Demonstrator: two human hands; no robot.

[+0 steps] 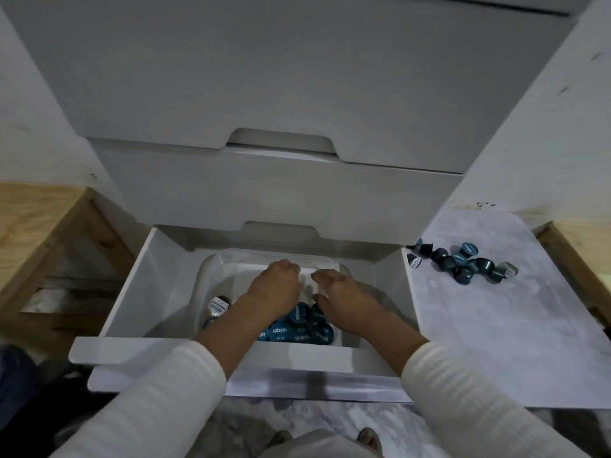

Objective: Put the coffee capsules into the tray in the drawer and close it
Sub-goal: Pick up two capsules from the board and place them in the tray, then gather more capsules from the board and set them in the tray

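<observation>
Both hands, left hand point(276, 289) and right hand point(344, 297), over tray point(211, 269), fingers loosely curled, apparently empty; fetch floor capsules point(463, 262) next.

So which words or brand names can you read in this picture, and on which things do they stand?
"EXCELSO": on the foil lid of a blue capsule in the tray.
Same print on neighbouring lids, turned and blurred; not surely readable.
White-lidded capsule at the left: print too small.
Capsules on the floor: unreadable.

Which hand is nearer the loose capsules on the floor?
Right. The right hand is in the tray, on the side toward the loose capsules; the left hand is further away, beside it.
</observation>
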